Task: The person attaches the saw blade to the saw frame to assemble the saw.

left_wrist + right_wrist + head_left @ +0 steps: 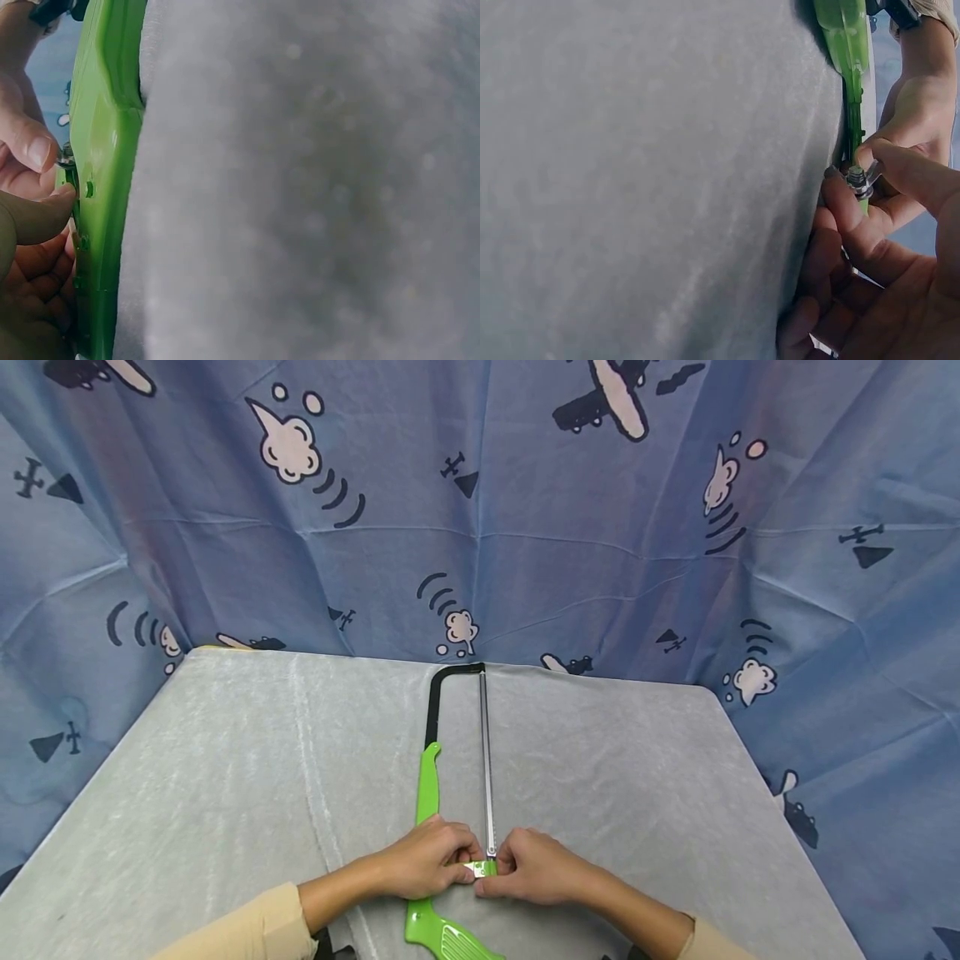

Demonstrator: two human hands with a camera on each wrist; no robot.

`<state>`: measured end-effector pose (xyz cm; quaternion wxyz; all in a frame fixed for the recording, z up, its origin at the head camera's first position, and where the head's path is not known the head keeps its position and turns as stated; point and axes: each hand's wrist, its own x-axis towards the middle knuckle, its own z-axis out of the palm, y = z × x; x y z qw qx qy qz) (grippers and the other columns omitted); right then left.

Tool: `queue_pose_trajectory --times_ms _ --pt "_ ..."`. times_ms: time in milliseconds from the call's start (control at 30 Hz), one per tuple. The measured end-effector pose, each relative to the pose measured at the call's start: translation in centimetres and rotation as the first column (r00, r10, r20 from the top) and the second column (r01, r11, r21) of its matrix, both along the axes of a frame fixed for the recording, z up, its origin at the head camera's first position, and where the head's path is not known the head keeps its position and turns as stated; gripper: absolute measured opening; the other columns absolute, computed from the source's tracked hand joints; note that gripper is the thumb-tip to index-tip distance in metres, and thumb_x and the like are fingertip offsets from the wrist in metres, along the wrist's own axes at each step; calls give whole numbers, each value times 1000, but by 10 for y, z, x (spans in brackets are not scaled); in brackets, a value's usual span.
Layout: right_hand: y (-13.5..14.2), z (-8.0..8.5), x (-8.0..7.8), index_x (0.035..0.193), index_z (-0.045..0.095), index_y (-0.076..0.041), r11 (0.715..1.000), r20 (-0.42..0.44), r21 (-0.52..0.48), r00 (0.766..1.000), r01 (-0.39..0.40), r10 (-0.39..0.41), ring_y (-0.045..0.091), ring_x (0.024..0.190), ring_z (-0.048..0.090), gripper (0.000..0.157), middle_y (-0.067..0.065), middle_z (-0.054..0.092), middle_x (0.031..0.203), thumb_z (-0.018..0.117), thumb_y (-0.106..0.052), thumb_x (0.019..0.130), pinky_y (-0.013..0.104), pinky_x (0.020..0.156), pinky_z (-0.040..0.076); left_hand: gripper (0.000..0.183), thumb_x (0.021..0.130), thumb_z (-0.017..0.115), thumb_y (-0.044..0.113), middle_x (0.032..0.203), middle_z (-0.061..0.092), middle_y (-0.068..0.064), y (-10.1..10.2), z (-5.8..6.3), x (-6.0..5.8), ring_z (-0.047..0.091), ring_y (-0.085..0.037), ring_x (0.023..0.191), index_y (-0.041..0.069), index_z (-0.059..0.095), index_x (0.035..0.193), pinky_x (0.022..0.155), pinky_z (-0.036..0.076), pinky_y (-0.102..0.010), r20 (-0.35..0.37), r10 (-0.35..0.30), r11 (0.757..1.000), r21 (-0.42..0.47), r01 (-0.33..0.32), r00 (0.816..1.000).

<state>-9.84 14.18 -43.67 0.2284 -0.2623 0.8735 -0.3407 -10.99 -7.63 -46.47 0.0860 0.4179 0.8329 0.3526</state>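
Observation:
A hacksaw with a green handle (427, 781), a black bowed frame (433, 710) and a thin metal blade (486, 760) lies on the grey cloth, its far end pointing at the curtain. My left hand (431, 860) grips the green part by the blade's near end, thumb and fingers curled at it. From the other side, my right hand (536, 868) pinches a small metal wing nut (859, 180) on a threaded screw there. In the left wrist view the green body (105, 187) stands beside both hands' fingertips. Fingers partly hide the blade's near mounting.
Grey cloth (637, 760) covers the table on both sides of the saw. A blue curtain (525, 577) with plane prints hangs behind the table and along its sides. The saw's far end comes close to the table's back edge.

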Motion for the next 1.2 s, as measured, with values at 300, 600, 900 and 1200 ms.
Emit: queue_pose_trajectory --times_ms 300,600,900,1200 --pt "8 3 -5 59 62 -12 993 68 -74 993 -93 98 -7 46 36 31 -19 46 53 77 -25 83 15 45 29 10 83 77 15 76 53 18 1 1 1 44 8 68 17 70 90 76 35 -18 17 9 1000 -16 -8 1000" --pt "15 3 -8 68 63 -11 979 90 -136 983 -149 162 -5 54 44 20 -16 51 60 76 -12 82 15 50 37 10 83 77 16 76 53 19 1 2 1 45 8 68 18 70 89 76 35 -18 19 15 1000 -23 -14 1000" --pt "15 0 -6 69 65 -14 985 80 -119 987 -128 138 -4 53 45 18 -15 51 60 77 -9 81 16 48 37 10 83 77 15 76 53 18 1 3 1 44 8 69 16 70 91 77 35 -18 24 19 999 -29 -18 1000" --pt "13 3 -2 71 73 -12 988 37 -91 991 -123 127 -7 56 48 10 -18 55 65 77 -7 79 15 50 41 11 83 77 15 76 54 18 1 0 0 46 7 69 17 70 91 77 35 -18 15 13 1000 -23 -12 1000"
